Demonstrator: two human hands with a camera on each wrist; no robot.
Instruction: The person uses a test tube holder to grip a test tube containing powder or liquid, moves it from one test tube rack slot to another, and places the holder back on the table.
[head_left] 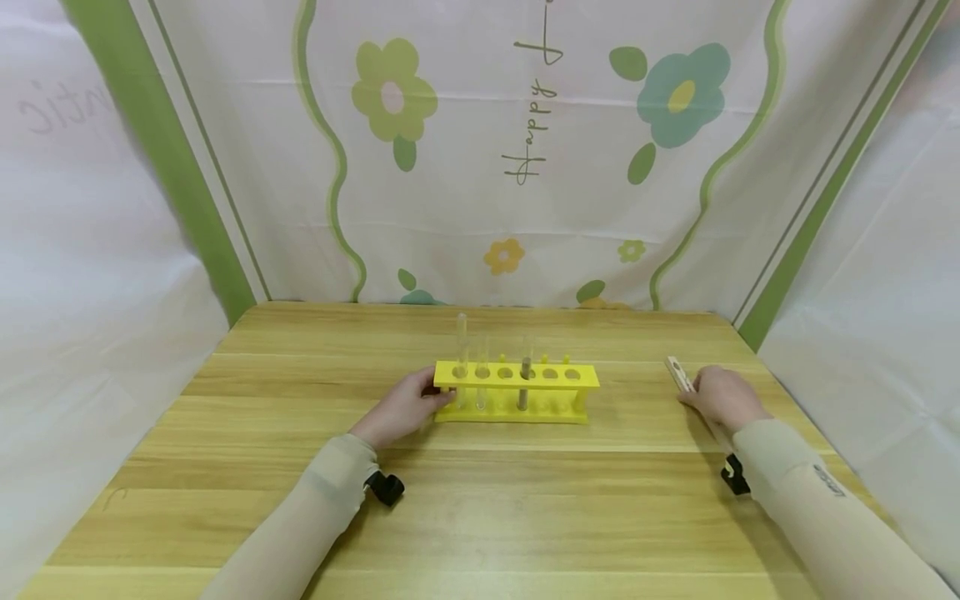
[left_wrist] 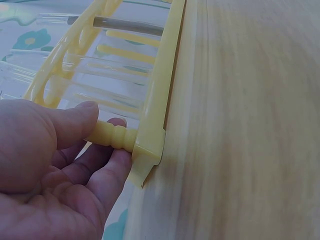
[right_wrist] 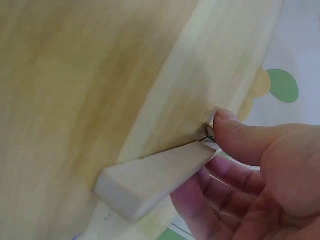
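A yellow test tube rack [head_left: 517, 419] stands upright on the wooden table. My left hand [head_left: 408, 406] holds its left end; in the left wrist view, thumb and fingers curl round the ridged end post [left_wrist: 114, 135]. Two clear test tubes, one of them at the far left [head_left: 461, 333], stand in the rack's left holes. Right of them is a test tube with a dark grey filling [head_left: 523, 396]. Off to the right, my right hand [head_left: 726, 398] pinches a wooden test tube clamp [right_wrist: 160, 177] lying on the table. The thumb is by its metal spring.
The wooden table [head_left: 480, 508] reaches back to a white curtain [head_left: 465, 183] printed with flowers. More white curtain hangs at both sides. A black wrist mount [head_left: 385, 488] sits on the left sleeve, another black mount [head_left: 734, 475] on the right.
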